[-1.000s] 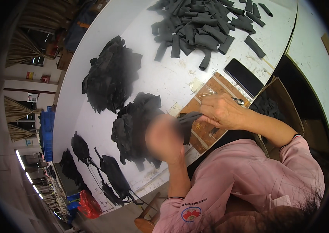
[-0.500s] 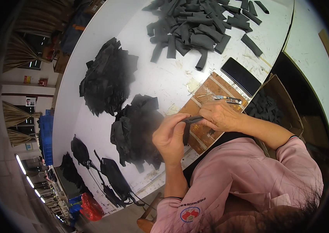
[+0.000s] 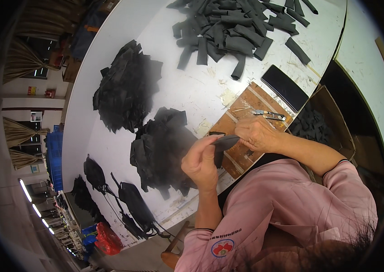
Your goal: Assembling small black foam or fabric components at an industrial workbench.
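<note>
One big white counter [image 3: 192,90] fills the view. On it lie three dark heaps: a pile of rolled black tubes [image 3: 237,27] at 12 o'clock, a heap of flat black pieces [image 3: 126,88] at 10 o'clock, and a second black heap [image 3: 160,149] near the middle. One brown board [image 3: 241,120] lies at 2 o'clock from the hands, with one small pair of snips [image 3: 269,114] on it and one black phone [image 3: 284,87] just beyond. One cardboard box [image 3: 321,122] sits at 3 o'clock.

Both hands meet on one black strip [image 3: 224,143]. The left hand [image 3: 201,163] has sharpened from a blur a second ago; its fingers pinch the strip's near end. The right hand [image 3: 257,134] has come off the board and its fingers grip the far end.
</note>
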